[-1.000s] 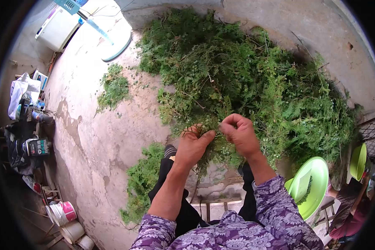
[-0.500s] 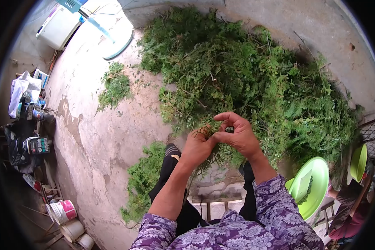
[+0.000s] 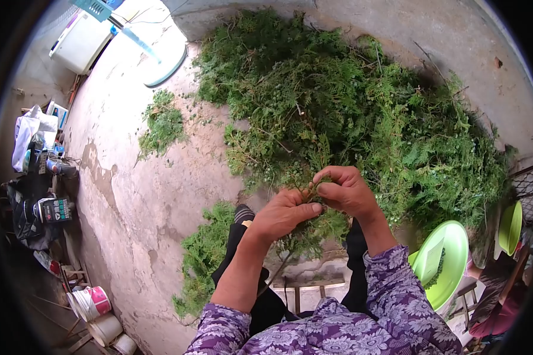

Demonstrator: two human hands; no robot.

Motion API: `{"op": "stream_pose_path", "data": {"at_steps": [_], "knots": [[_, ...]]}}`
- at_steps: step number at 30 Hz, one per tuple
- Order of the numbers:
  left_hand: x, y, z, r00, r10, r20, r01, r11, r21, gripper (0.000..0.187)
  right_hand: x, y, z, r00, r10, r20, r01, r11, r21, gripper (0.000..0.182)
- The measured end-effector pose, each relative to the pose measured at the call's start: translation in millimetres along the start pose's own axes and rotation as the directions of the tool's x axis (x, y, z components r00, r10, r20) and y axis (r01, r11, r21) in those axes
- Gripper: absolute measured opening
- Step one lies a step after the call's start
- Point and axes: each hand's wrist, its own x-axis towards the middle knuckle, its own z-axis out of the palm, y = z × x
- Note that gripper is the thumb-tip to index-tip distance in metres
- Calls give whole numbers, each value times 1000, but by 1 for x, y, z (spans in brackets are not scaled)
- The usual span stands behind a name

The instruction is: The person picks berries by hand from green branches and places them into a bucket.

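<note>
My left hand [image 3: 280, 214] is closed around a leafy cypress branch [image 3: 307, 238], whose bare stem runs down toward my lap. Thumb and forefinger of my right hand [image 3: 354, 192] pinch the upper twigs of this branch, close beside the left fingertips. Whether a cone lies in that pinch is too small to make out. Beyond both hands spreads a big heap of cut cypress branches [image 3: 337, 112] with small round green cones among the leaves. A smaller cypress pile [image 3: 204, 254] lies by my left foot.
At my right stands a bright green basin [image 3: 458, 251] with small green cones inside. A second green basin [image 3: 508, 229] and a seated person's sleeve [image 3: 503, 310] are at far right. Buckets [image 3: 93, 302] line the left; a fan base [image 3: 167, 68] stands at the back.
My right hand has moved slightly right and down and its fingers have closed onto the twigs. The left hand has turned, and more of the branch shows beneath it.
</note>
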Motion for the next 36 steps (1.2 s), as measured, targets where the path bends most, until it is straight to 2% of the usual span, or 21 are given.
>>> {"op": "stream_pose_path", "data": {"at_steps": [2, 4, 6, 10, 11, 12, 13, 14, 15, 16, 18, 19, 21, 24, 26, 28, 29, 31, 32, 34, 36], "knots": [[-4, 6, 2, 997, -54, 47, 61, 981, -185, 19, 1, -2, 1, 999, 6, -32, -8, 998, -60, 12], [-7, 15, 3, 999, -49, 23, 53, 974, -218, 20, 2, -3, 0, 998, 8, -63, -16, 993, -119, 12], [-8, 19, 1, 999, -44, -3, 42, 968, -248, 20, 2, -3, -2, 999, 37, -24, -36, 997, 71, 13], [-9, 20, 1, 999, -22, -36, 11, 961, -276, 16, 9, 12, -4, 995, 62, -84, -63, 998, 1, 13], [-9, 21, 2, 997, 0, -79, -20, 968, -248, 15, 15, 23, -7, 978, -155, -137, 85, 906, -416, 13], [-11, 22, 0, 997, -1, -79, -19, 969, -248, 15, 19, 25, -4, 924, -371, -94, 175, 627, -759, 13], [-15, 24, -6, 990, -25, -138, -20, 949, -315, 15, 17, 21, -4, 923, -373, -96, 175, 628, -758, 13], [-18, 24, -10, 979, -52, -197, -28, 923, -384, 15, 12, 12, -4, 971, -182, -155, 79, 857, -510, 13], [-17, 18, -18, 969, -15, -248, -96, 897, -432, 15, 11, 6, -4, 990, 29, -141, -59, 975, -212, 12], [-15, 13, -26, 966, -21, -257, -97, 894, -438, 15, 13, 6, -6, 990, 39, -134, -67, 975, -213, 12], [-13, 9, -39, 881, -60, -470, -241, 797, -553, 15, 14, 7, -14, 994, -27, -103, 53, 964, 262, 11], [-14, 10, -43, 878, -61, -474, -243, 797, -553, 15, 14, 8, -16, 996, -39, -77, 59, 960, 273, 11], [-17, 15, -47, 701, -105, -705, -402, 758, -513, 17, 18, 13, -18, 997, -50, -57, 64, 961, 269, 11], [-20, 16, -53, 613, -141, -778, -477, 718, -506, 17, 20, 14, -12, 997, -45, -66, 61, 962, 266, 12], [-23, 19, -51, 602, -159, -783, -490, 700, -519, 17, 22, 16, -6, 996, -25, -91, 48, 963, 264, 13], [-24, 23, -47, 587, -184, -789, -417, 766, -489, 17, 25, 21, 1, 995, 73, -72, -72, 997, 10, 17], [-24, 23, -44, 587, -186, -788, -417, 764, -492, 17, 26, 25, 11, 995, 75, -73, -74, 997, 8, 17], [-22, 22, -39, 665, -140, -733, -415, 747, -519, 16, 28, 34, 40, 993, 115, -23, -115, 915, -386, 19], [-22, 21, -38, 671, -142, -728, -412, 745, -524, 16, 28, 38, 45, 993, 115, -30, -118, 914, -388, 19], [-21, 17, -37, 719, -93, -689, -398, 758, -517, 14, 30, 48, 53, 988, 111, 111, -58, 916, -396, 11], [-22, 13, -39, 723, -98, -684, -401, 747, -531, 13, 34, 59, 55, 993, 82, 80, -48, 931, -362, 18]]}}
